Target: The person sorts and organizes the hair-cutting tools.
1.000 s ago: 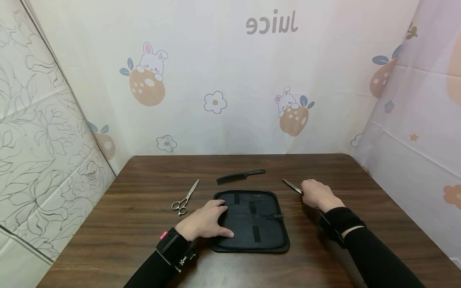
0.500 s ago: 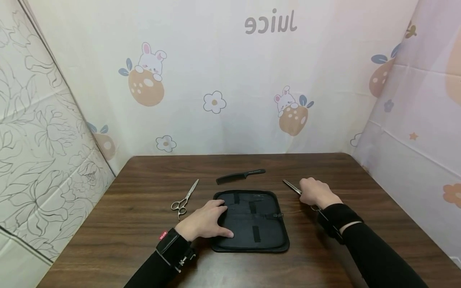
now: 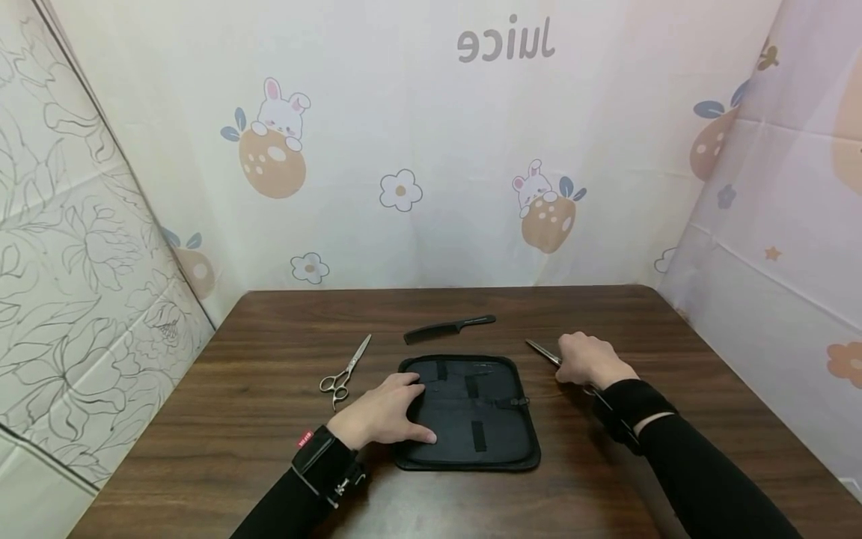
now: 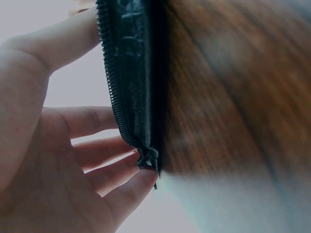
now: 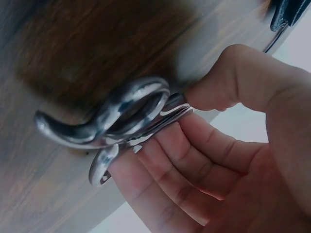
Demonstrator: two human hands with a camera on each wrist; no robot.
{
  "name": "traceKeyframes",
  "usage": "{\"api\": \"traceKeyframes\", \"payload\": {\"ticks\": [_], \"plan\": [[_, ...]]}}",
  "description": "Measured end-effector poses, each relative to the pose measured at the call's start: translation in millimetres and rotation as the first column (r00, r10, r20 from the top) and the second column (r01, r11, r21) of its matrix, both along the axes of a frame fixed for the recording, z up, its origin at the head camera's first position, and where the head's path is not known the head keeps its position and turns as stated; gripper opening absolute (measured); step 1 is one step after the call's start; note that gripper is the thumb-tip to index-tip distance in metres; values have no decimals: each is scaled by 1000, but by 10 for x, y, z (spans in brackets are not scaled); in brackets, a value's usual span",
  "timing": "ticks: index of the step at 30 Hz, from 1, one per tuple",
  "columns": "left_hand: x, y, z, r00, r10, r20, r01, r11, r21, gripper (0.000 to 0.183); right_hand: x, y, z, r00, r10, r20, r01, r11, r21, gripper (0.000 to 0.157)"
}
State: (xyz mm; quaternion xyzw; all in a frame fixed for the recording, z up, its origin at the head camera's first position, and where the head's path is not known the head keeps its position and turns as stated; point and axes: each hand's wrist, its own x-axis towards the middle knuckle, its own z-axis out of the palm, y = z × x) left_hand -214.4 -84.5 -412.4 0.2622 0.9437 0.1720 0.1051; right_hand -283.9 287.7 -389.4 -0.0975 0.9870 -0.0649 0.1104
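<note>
My left hand [image 3: 385, 413] rests on the left side of a black zip case [image 3: 498, 453], thumb and fingers spread over its edge. In the left wrist view, the fingers lie across the toothed zip edge [image 4: 112, 92]. My right hand [image 3: 592, 361] pinches a pair of silver scissors [image 3: 544, 352] to the right of the case. Their blades point to the far left, away from me. Finger rings and a curved finger rest [image 5: 63, 133] show in the right wrist view, held between thumb and fingers close to the tabletop.
Another pair of silver scissors [image 3: 346, 374] lies left of the case. A black comb [image 3: 449, 329] with a handle lies behind it. The dark wooden table [image 3: 202, 419] meets printed curtains at the back and sides. Elastic straps and a small buckle [image 3: 515, 403] are on the case.
My right hand and the scissors have shifted slightly left, towards the case. The left hand stays on the case, and the comb and other scissors have not moved.
</note>
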Motion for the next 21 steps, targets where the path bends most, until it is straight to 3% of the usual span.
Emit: {"api": "traceKeyframes", "payload": {"ticks": [21], "plan": [[-1,0,-10,1000,-5,-14,5,1000,-5,84,134,-220,-23,1000,-7,-28,5,997,-75,16]]}}
